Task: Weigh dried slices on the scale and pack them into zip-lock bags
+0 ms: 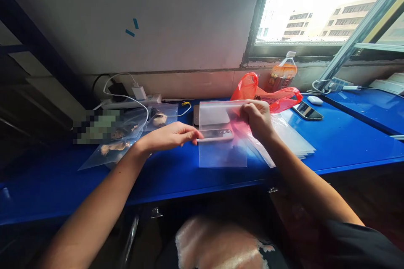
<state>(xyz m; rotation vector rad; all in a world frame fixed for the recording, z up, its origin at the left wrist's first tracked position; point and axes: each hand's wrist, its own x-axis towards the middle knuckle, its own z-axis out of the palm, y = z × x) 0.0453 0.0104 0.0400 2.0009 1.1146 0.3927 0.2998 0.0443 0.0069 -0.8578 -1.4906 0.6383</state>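
Observation:
A clear plastic zip bag (pixel 221 153) with a reddish strip along its top hangs upright in front of me. My right hand (pixel 257 118) is closed on its upper right corner. At the bag's left edge, my left hand (pixel 181 135) has its fingers curled together, seemingly pinching that edge; the exact contact is hard to make out. Through the film shows a phone (pixel 216 135) with a pale case and camera lenses at its right end; I cannot tell whether it is inside or behind. Another dark device (pixel 196 115) lies partly hidden behind the bag.
Clear bags holding brownish pieces (pixel 115 148) lie left, near a power strip (pixel 129 101) with a white charger (pixel 139 92). Right are stacked clear bags (pixel 295 141), a red plastic bag (pixel 248 86), a drink bottle (pixel 284 71), a phone (pixel 307 110) and a white case (pixel 314 100).

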